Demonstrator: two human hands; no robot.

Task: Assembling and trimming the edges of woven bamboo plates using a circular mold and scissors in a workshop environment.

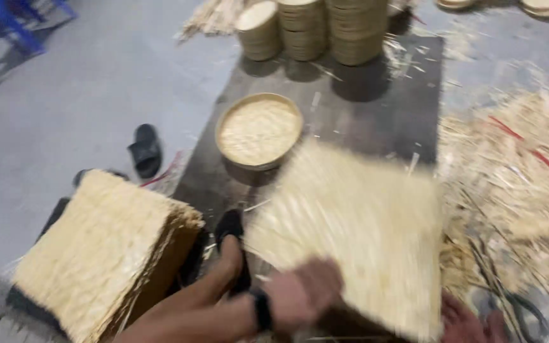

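Observation:
A square woven bamboo mat (357, 235), blurred by motion, lies tilted over the dark board in front of me. My left hand (303, 293), with a black band on the wrist, grips its near left edge. My right hand (468, 322) shows only in part at the mat's near right corner, at the bottom of the picture; its grip is hidden by the mat. A round bamboo tray (258, 131) with a woven bottom sits on the dark board (376, 95) just beyond the mat.
A thick stack of woven mats (96, 251) stands at my left. Stacks of round bamboo rings (309, 28) line the board's far end. Bamboo scraps (522, 171) pile up at the right, with scissors (519, 308) among them. A black slipper (145, 150) lies on the grey floor.

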